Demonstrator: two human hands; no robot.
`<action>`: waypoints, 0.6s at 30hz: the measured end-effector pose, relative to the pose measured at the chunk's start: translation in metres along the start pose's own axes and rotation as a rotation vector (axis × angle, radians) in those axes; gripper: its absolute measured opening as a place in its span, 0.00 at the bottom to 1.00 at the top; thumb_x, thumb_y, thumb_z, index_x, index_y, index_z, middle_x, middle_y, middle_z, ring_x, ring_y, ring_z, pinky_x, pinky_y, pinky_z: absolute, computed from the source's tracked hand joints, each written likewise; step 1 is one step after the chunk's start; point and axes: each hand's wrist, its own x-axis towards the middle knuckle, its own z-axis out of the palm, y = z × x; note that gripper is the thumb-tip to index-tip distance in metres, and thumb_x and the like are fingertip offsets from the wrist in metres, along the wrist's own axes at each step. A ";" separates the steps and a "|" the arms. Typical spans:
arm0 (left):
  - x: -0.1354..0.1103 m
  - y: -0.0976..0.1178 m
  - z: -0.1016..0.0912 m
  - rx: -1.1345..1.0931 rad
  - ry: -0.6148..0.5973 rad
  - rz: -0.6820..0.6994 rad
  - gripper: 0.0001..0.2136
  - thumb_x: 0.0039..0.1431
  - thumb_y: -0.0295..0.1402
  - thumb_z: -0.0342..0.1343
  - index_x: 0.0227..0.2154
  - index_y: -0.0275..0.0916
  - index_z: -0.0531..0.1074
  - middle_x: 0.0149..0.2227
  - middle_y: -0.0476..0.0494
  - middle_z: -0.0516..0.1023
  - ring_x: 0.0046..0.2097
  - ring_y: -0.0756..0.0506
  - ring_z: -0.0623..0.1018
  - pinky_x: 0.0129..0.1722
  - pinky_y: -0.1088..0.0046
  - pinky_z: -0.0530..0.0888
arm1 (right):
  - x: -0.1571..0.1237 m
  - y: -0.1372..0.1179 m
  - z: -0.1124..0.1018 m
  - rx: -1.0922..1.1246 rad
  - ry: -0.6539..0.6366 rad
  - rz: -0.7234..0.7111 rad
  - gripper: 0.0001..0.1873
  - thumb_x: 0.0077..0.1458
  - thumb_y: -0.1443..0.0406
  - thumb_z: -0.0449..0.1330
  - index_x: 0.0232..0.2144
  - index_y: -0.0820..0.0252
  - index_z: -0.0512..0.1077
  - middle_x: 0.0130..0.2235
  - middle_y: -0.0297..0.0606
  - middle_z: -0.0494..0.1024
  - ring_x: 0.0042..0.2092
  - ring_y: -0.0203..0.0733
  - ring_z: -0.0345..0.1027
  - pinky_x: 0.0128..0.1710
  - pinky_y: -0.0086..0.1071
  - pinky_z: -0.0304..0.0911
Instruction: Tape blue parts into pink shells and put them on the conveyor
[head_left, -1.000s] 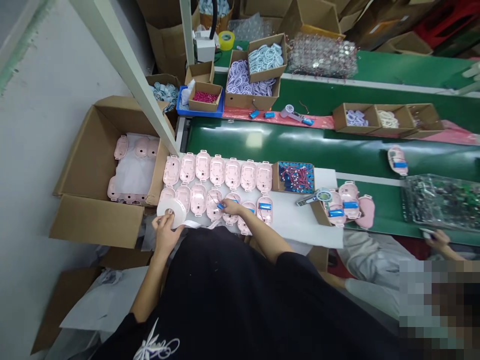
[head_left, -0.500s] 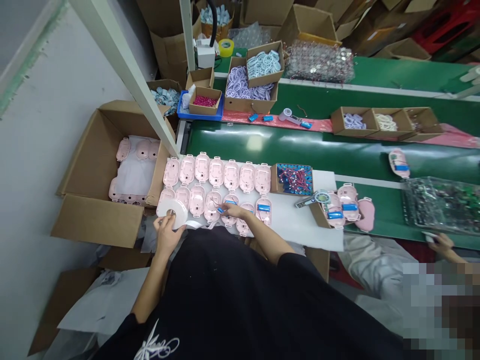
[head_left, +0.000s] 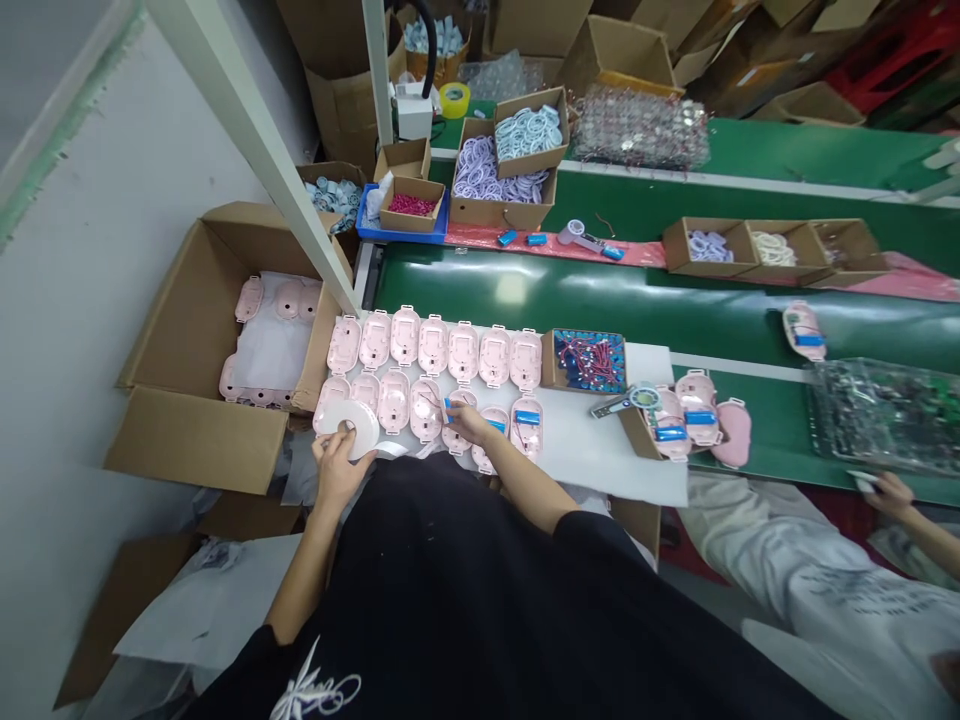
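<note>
Two rows of pink plastic shells [head_left: 433, 345] lie on a white sheet at the near edge of the bench. My left hand [head_left: 335, 468] grips a white roll of tape [head_left: 355, 428] at the left end of the near row. My right hand [head_left: 471, 424] is closed on a small blue battery [head_left: 448, 406], held over a shell in the middle of the near row. Two shells to its right have blue batteries in them. A small cardboard box of blue batteries with red wires [head_left: 590, 359] stands just right of the far row.
A large carton with more pink shells [head_left: 264, 340] sits at the left, behind a white slanted post [head_left: 264, 165]. A green conveyor belt [head_left: 615, 290] runs behind, with boxes of rings [head_left: 501, 165] beyond. At the right, another person's hand [head_left: 887, 492] reaches by a clear tray [head_left: 877, 410].
My right hand has shifted the blue battery slightly up and right over the near row. My left hand stays on the tape roll. The pink shell on the belt has moved right.
</note>
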 end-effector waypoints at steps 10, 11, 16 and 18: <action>-0.002 -0.002 0.004 0.022 0.006 0.008 0.22 0.60 0.49 0.62 0.49 0.37 0.79 0.50 0.32 0.81 0.52 0.32 0.69 0.58 0.52 0.63 | 0.006 0.010 0.011 0.210 0.085 -0.046 0.08 0.55 0.61 0.56 0.39 0.52 0.64 0.40 0.39 0.78 0.48 0.45 0.76 0.49 0.41 0.73; -0.002 -0.001 0.003 0.023 0.004 0.003 0.22 0.61 0.49 0.61 0.49 0.38 0.79 0.50 0.32 0.81 0.52 0.32 0.69 0.58 0.52 0.63 | 0.007 0.010 0.011 0.230 0.095 -0.062 0.08 0.56 0.61 0.56 0.39 0.52 0.65 0.42 0.40 0.78 0.49 0.46 0.76 0.49 0.42 0.73; -0.004 -0.002 0.002 0.027 -0.008 -0.022 0.22 0.60 0.49 0.61 0.49 0.38 0.79 0.50 0.32 0.81 0.52 0.31 0.69 0.59 0.52 0.63 | 0.017 0.005 0.013 0.295 0.169 -0.141 0.11 0.56 0.60 0.56 0.43 0.51 0.69 0.44 0.41 0.79 0.52 0.48 0.75 0.52 0.45 0.73; -0.005 -0.003 0.004 0.026 -0.009 -0.024 0.22 0.60 0.49 0.61 0.49 0.38 0.79 0.50 0.32 0.80 0.53 0.31 0.69 0.58 0.52 0.63 | 0.021 0.002 0.016 0.259 0.151 -0.151 0.14 0.55 0.60 0.57 0.45 0.52 0.70 0.44 0.41 0.80 0.53 0.47 0.74 0.52 0.44 0.72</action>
